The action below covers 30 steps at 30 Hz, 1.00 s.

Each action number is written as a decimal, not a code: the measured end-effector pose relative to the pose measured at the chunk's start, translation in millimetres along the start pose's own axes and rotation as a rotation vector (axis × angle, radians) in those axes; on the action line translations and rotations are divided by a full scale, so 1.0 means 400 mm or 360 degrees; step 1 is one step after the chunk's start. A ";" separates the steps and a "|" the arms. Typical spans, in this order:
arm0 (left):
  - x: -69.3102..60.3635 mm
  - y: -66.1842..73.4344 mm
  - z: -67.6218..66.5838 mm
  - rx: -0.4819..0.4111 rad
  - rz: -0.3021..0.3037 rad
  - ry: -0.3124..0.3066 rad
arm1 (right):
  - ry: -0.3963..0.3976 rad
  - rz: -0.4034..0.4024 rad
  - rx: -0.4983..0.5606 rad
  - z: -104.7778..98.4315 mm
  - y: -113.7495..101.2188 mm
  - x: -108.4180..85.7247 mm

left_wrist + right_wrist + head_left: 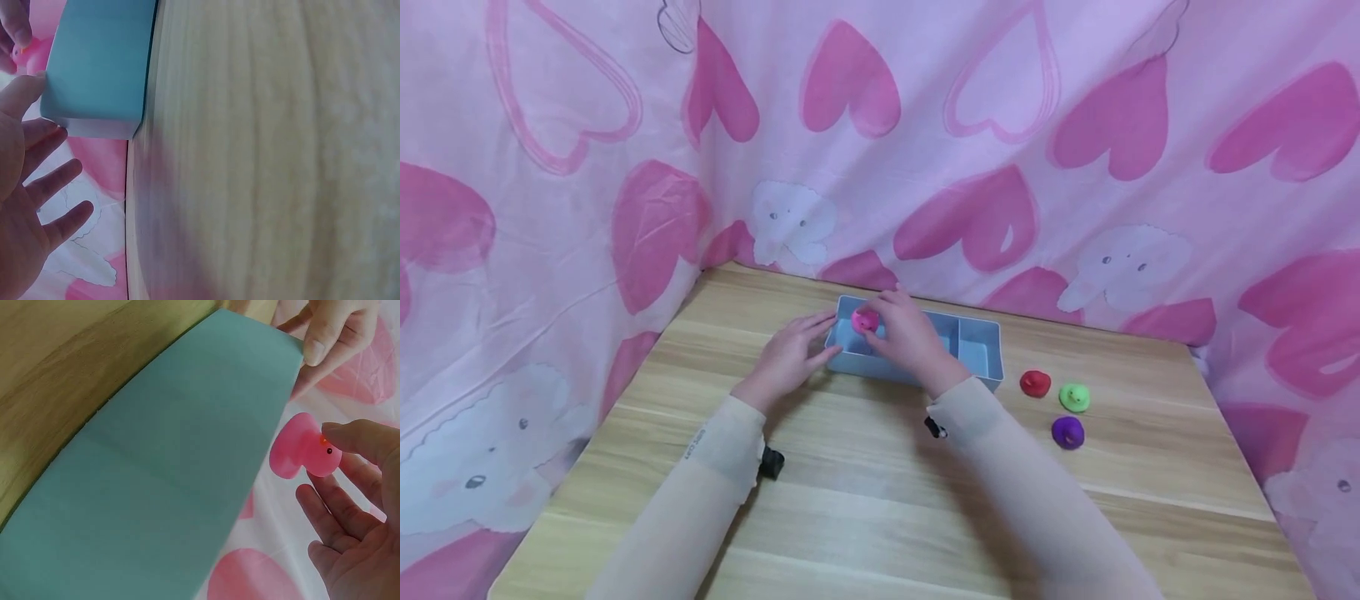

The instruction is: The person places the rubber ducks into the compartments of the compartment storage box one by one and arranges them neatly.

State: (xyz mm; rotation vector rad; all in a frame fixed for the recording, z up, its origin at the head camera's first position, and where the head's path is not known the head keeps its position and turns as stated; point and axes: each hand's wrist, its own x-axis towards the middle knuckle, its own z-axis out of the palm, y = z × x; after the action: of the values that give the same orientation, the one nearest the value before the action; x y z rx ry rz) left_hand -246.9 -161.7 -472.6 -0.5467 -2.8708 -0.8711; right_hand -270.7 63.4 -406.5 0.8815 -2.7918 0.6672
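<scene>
Pale sleeves come in closest to the head cam, L sleeve (677, 500) w/ tiny lettering too small to read, R sleeve (1037, 483) running in from the lower R; a small black item (771, 462) sits at the L cuff, another (936, 427) at the R. R hand (913, 333) pinches a pink duck (300, 450) btwn thumb & fingertips, other fingers loosely bent below it. Duck is up above the rim at the L end of a blue-grey box (872, 365), seen over the L part of the box interior in the head view; wrist views show it just past the rim, apart from the wall. L hand (786, 358) is at the box's L end: thumb & nearest fingers touch the corner, remaining fingers straight & spread, not wrapped round anything. Box has a divider (957, 337) toward its R end; the R hand hides part of the inside. On the wood table (850, 517), R of the box, 3 more ducks sit near each other: red (1035, 383), green (1074, 397), purple (1067, 432). Pink cloth (985, 92) w/ hearts & white cartoon faces hangs behind & at both sides.
</scene>
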 end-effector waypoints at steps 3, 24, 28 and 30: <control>-0.001 -0.004 0.007 -0.0006 0.0003 0.0000 | -0.0023 0.0005 -0.0008 0.016 0.000 0.012; 0.003 -0.007 -0.002 -0.0021 0.0011 0.0005 | -0.0199 0.0010 -0.0123 0.101 0.026 0.064; 0.002 -0.007 -0.001 -0.0024 0.0007 0.0000 | -0.0234 -0.0008 -0.0175 0.109 0.034 0.072; 0.001 -0.008 -0.001 -0.0025 0.0004 0.0000 | -0.0264 -0.0005 -0.0189 0.112 0.035 0.077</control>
State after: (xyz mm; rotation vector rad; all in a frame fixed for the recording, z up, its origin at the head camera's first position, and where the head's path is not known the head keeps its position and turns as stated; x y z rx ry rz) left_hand -248.3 -164.3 -474.1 -0.5520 -2.8650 -0.8944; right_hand -303.9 37.8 -444.0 0.9589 -2.9381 0.4411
